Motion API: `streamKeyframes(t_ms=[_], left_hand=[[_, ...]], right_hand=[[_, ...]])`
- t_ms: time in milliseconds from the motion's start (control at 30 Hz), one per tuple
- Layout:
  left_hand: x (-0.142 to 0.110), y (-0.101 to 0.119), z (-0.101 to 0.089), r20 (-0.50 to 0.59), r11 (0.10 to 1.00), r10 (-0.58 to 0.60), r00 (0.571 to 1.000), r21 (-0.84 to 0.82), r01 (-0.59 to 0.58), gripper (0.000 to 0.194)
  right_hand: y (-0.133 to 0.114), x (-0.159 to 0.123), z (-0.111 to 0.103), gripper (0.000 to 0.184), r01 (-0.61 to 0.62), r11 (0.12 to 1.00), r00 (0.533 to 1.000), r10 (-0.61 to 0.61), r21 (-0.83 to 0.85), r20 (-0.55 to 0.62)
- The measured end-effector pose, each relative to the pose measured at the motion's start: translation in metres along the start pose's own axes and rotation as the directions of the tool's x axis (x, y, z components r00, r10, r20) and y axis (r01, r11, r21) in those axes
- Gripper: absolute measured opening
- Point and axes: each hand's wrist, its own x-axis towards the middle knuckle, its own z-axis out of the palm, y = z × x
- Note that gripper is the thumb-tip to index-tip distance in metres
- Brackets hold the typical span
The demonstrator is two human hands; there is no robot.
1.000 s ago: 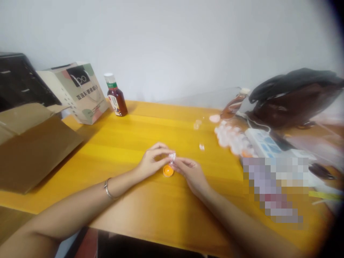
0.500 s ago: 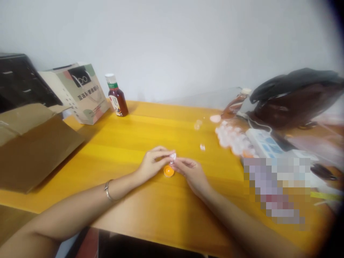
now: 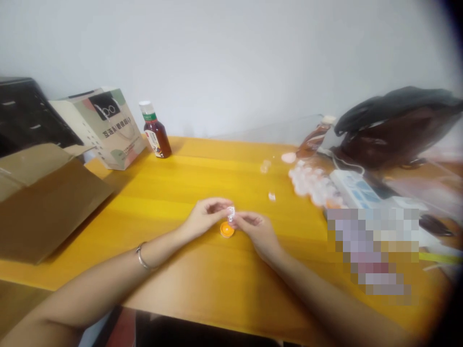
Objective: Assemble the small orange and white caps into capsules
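Note:
A small white piece with dark marks [image 3: 231,212] is pinched between both hands above the table. My left hand [image 3: 207,215] grips its left side with thumb and fingertips, a silver bracelet [image 3: 142,256] on the wrist. From the right, my right hand [image 3: 256,230] holds the lower right edge of the same piece, fingers closed. Just beneath the fingertips lies a small round orange cup-like thing [image 3: 227,230] on the yellow wooden table [image 3: 202,279]. Another small white piece [image 3: 272,196] rests beyond my right hand. The exact kind of these pieces is too small to tell.
An opened cardboard box [image 3: 54,207], a paper bag [image 3: 117,130] and a dark red bottle [image 3: 157,137] stand left. To the right are a brown drink bottle [image 3: 314,139], a clear tray with round cups [image 3: 314,183], a blue-white box [image 3: 356,188] and a dark bag [image 3: 394,130].
The white piece has turned slightly in my fingers and shows more of its face. My left fingers have lifted a little off its top. The view has shifted slightly.

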Motion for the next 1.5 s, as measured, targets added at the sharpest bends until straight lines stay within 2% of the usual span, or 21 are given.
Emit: streamKeyframes(t_ms=[133,367,500,633,767,1067,1233,1400,1500], left_hand=[[0.001,0.002,-0.002,0.059,1.0,-0.012,0.998,0.005,0.012,0.021],[0.0,0.007,0.002,0.035,0.999,-0.012,0.999,0.037,0.01,0.021],[-0.001,0.008,0.001,0.076,1.0,-0.001,0.997,-0.029,0.003,0.02],[0.002,0.002,-0.004,0.086,0.991,0.024,0.996,-0.137,-0.012,0.018],[0.005,-0.003,-0.008,0.112,0.987,0.068,0.991,-0.155,-0.051,0.015],[0.004,-0.002,-0.007,0.182,0.986,0.159,0.97,0.014,-0.164,0.022],[0.003,-0.003,-0.007,0.181,0.974,0.195,0.964,0.078,-0.212,0.027],[0.008,-0.011,-0.01,0.082,0.972,0.159,0.984,0.159,-0.17,0.025],[0.016,-0.02,-0.012,0.022,0.951,0.17,0.985,0.259,-0.17,0.023]], right_hand=[[-0.001,-0.001,0.002,0.013,0.022,0.999,1.0,-0.022,-0.029,-0.005],[0.001,-0.001,0.005,0.015,0.059,0.997,0.998,-0.06,-0.05,-0.014],[0.001,-0.001,0.005,0.014,0.084,0.996,0.996,-0.084,-0.01,-0.015],[-0.001,-0.002,0.002,0.016,-0.004,0.986,0.995,-0.013,0.165,0.102],[-0.003,-0.002,-0.001,0.016,-0.099,0.956,0.979,0.043,0.277,0.202],[0.0,0.002,-0.005,0.022,-0.183,0.949,0.965,0.124,0.256,0.232],[0.003,0.005,-0.006,0.02,-0.141,0.96,0.982,0.104,0.242,0.159],[0.004,0.011,-0.013,0.016,-0.07,0.947,0.997,0.053,0.314,0.062],[0.002,0.012,-0.016,0.019,-0.043,0.935,0.998,0.023,0.352,0.06]])
